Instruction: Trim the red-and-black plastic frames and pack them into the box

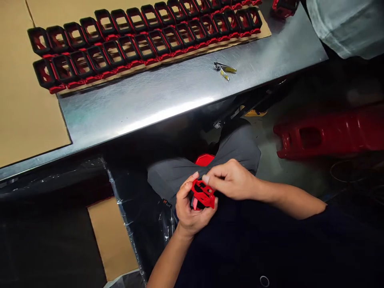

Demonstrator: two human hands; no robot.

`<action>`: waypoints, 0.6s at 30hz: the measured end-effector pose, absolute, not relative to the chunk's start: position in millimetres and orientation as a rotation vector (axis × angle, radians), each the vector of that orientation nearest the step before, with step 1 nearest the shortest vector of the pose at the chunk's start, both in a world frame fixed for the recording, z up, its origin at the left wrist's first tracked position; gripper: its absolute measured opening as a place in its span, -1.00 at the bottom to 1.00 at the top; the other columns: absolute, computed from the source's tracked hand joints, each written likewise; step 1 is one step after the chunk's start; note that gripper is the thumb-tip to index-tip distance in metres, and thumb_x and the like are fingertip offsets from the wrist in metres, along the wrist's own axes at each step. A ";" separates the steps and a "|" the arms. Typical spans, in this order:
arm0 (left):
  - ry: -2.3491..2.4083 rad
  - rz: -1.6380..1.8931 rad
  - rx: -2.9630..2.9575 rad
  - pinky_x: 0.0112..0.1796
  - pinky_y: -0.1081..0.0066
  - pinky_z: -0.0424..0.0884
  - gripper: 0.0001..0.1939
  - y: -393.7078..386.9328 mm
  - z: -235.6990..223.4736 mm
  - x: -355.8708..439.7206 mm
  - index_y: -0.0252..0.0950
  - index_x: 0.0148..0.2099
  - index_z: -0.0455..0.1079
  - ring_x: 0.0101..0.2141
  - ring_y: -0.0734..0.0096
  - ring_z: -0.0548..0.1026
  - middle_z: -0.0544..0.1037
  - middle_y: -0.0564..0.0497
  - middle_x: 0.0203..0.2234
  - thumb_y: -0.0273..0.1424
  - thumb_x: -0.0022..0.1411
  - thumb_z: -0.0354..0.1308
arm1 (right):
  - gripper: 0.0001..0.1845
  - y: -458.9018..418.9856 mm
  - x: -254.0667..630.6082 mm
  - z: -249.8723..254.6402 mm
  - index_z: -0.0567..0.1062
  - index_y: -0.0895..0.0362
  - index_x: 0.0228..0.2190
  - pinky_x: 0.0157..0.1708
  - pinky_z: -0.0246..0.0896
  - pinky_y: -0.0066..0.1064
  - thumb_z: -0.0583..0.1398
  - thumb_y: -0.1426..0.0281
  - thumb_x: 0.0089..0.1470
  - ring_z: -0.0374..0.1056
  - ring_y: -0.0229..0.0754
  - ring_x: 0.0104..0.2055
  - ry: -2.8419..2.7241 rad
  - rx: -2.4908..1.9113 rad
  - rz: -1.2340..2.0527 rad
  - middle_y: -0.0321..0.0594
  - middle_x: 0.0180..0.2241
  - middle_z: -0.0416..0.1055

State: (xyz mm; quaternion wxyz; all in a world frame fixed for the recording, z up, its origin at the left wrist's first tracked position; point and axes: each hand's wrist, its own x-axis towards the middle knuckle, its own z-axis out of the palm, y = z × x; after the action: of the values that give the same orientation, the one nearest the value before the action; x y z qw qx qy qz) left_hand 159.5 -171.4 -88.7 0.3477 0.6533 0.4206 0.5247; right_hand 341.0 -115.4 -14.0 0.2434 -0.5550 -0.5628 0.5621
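Above my lap, my left hand is wrapped round a red and black plastic frame part, with openings through its red face. My right hand pinches at the upper edge of the same part, thumb and fingertips pressed together there. Whether a small piece lies between those fingertips I cannot make out. Up on the metal table stand two long rows of like red and black frames, set side by side on cardboard. A pair of yellow-handled nippers lies nearer the table's front edge with its handles spread.
Cardboard sheets cover the table's left side. Another red and black part sits at the top right, beside a grey bag or cloth. To my right is a red plastic stool. Clear plastic film edges a dark container at lower left.
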 end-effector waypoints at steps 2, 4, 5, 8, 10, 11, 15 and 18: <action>1.058 1.338 1.516 -0.04 0.12 0.58 -0.17 -172.2 -86.3 160.6 -0.17 0.30 0.16 0.07 0.07 0.55 0.47 -0.24 0.12 -0.37 0.06 0.47 | -0.54 -111.2 349.2 -23.0 0.58 0.18 -0.47 -0.54 0.16 -0.51 0.18 0.08 0.23 0.32 -0.34 -0.59 -1.279 -1.579 1.498 -0.27 -0.60 0.51; 1.002 1.287 1.360 -0.17 0.21 0.61 -0.20 -173.2 -84.7 161.5 -0.12 0.28 0.13 -0.02 0.11 0.60 0.43 -0.28 0.17 -0.33 0.09 0.45 | -0.48 -109.5 356.7 -32.0 0.58 0.19 -0.39 -0.50 0.25 -0.50 0.23 -0.06 0.14 0.38 -0.31 -0.56 -1.062 -1.600 1.533 -0.24 -0.57 0.53; 0.971 1.259 1.301 -0.23 0.27 0.61 -0.21 -173.6 -84.3 161.8 -0.10 0.29 0.12 -0.09 0.17 0.62 0.40 -0.29 0.20 -0.32 0.11 0.44 | -0.44 -110.5 359.0 -35.6 0.58 0.19 -0.37 -0.49 0.28 -0.50 0.26 -0.10 0.09 0.40 -0.30 -0.54 -1.006 -1.589 1.597 -0.23 -0.55 0.54; 0.932 1.203 1.221 -0.24 0.32 0.60 -0.20 -173.9 -84.1 162.7 -0.07 0.29 0.09 -0.11 0.22 0.63 0.38 -0.28 0.23 -0.28 0.12 0.44 | -0.42 -120.6 359.2 -40.8 0.59 0.21 -0.35 -0.44 0.33 -0.48 0.33 -0.10 0.00 0.44 -0.29 -0.51 -0.914 -1.481 1.901 -0.20 -0.51 0.57; 0.962 1.172 1.244 -0.14 0.26 0.60 -0.20 -173.5 -84.3 162.9 -0.09 0.28 0.11 0.01 0.13 0.59 0.41 -0.27 0.20 -0.27 0.11 0.45 | -0.46 -129.3 355.8 -40.2 0.59 0.22 -0.32 -0.42 0.36 -0.46 0.35 -0.05 0.01 0.47 -0.28 -0.48 -0.848 -1.369 2.062 -0.20 -0.48 0.59; 0.980 1.161 1.263 -0.09 0.23 0.59 -0.20 -173.1 -84.4 162.8 -0.10 0.28 0.12 0.06 0.10 0.57 0.42 -0.27 0.18 -0.27 0.10 0.45 | -0.49 -132.7 354.1 -39.3 0.60 0.23 -0.31 -0.41 0.36 -0.46 0.36 -0.01 0.02 0.48 -0.28 -0.46 -0.821 -1.317 2.116 -0.20 -0.47 0.59; 1.007 1.159 1.328 -0.02 0.20 0.56 -0.22 -171.3 -83.7 162.0 -0.14 0.28 0.13 0.10 0.11 0.55 0.44 -0.29 0.17 -0.26 0.12 0.44 | -0.56 -136.6 351.8 -35.2 0.60 0.23 -0.24 -0.37 0.37 -0.46 0.39 0.11 0.02 0.49 -0.29 -0.43 -0.767 -1.218 2.198 -0.23 -0.44 0.59; 1.018 1.151 1.371 0.00 0.19 0.56 -0.23 -170.6 -81.6 162.3 -0.15 0.29 0.12 0.10 0.12 0.54 0.45 -0.31 0.17 -0.30 0.14 0.42 | -0.56 -134.0 353.2 -34.0 0.60 0.24 -0.21 -0.35 0.38 -0.46 0.41 0.16 -0.01 0.49 -0.30 -0.43 -0.762 -1.209 2.230 -0.23 -0.42 0.59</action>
State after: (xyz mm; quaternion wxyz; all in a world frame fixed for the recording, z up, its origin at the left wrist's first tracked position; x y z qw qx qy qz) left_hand 162.3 -170.6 -81.6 0.5151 0.5707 0.4237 0.4790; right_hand 353.2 -134.0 -34.0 0.2440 -0.4426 -0.2788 0.8166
